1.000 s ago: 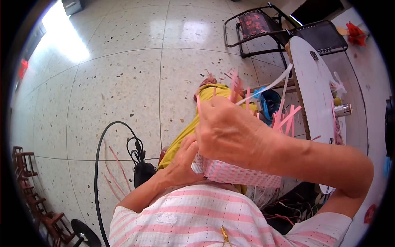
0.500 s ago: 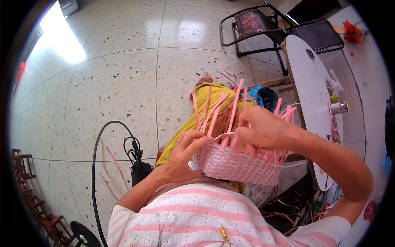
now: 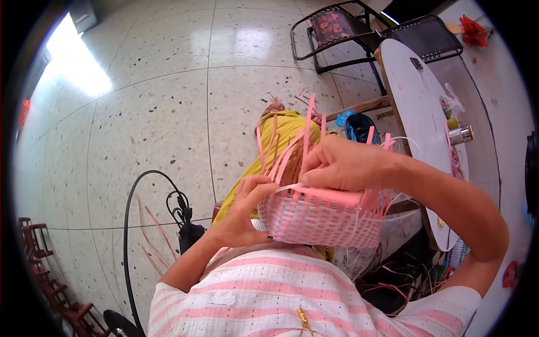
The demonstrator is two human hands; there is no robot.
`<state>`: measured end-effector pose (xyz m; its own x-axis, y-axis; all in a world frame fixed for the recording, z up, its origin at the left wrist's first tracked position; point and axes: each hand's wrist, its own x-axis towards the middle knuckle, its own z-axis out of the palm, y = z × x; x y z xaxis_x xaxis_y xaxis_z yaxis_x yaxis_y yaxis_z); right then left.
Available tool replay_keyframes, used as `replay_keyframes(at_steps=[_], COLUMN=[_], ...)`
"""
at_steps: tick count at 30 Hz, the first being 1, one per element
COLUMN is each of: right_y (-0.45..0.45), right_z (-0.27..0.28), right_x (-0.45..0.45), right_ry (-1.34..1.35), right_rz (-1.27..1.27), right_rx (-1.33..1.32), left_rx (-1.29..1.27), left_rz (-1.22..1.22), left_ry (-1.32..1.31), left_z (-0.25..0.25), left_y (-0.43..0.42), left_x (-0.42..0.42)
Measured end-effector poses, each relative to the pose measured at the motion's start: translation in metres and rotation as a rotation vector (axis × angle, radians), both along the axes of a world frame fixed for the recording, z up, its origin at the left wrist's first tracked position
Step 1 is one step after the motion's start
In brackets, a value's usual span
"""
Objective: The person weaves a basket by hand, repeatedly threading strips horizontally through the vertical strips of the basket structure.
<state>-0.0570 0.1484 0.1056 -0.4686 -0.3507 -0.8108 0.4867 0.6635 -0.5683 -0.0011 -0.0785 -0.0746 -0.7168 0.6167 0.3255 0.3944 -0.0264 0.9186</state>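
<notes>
A pink and white woven basket [image 3: 320, 221] rests on my lap, its loose pink strips [image 3: 309, 126] standing up from the rim. My left hand [image 3: 245, 209] grips the basket's left side, with fingers at the upper edge and the thumb side toward my body. A thin white strip [image 3: 287, 187] runs along the rim between my hands. My right hand [image 3: 342, 165] pinches this strip above the basket's rim, among the upright pink strips. The strip's free end loops out to the right of my right hand.
An oval white table [image 3: 418, 112] stands at the right, holding a metal can [image 3: 461, 135]. Beneath its left edge is a blue-lined bin [image 3: 359, 128]. A folding chair [image 3: 342, 28] is behind. Black cable [image 3: 128, 224] and small brown stools [image 3: 53, 289] are at left.
My right hand has come down from above the basket to its rim and moved left along the white strip. My left hand keeps its hold at the left side.
</notes>
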Motion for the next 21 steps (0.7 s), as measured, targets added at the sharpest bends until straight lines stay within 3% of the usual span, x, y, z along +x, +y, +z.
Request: replay_keyframes(at_steps=[2,6,8,12,14,21], right_y=[0.004,-0.005,0.004,0.008,0.011,0.006], right_z=[-0.009,0.007,-0.001,-0.013,-0.023,-0.004], right_x=[0.005,0.016,0.015,0.011,0.015,0.032], right_ry=[0.423,0.276,0.339,0.464,0.848,0.784], right_rz=[0.253,0.117,0.149,0.201,0.313,0.29], right_rx=[0.143,0.224,0.091,0.096,0.215,0.2], left_rx=[-0.007,-0.01,0.005,0.024,0.029,0.066], left_rz=[-0.006,-0.033,-0.048,-0.094,-0.107,-0.032], left_ry=[-0.017,-0.026,-0.041,-0.047,-0.047,-0.113], left_z=[-0.001,-0.002,-0.003,-0.004,-0.003,0.002], left_y=[0.001,0.0,0.001,0.001,0.001,0.004], left_x=[-0.002,-0.002,-0.003,-0.004,-0.004,-0.002])
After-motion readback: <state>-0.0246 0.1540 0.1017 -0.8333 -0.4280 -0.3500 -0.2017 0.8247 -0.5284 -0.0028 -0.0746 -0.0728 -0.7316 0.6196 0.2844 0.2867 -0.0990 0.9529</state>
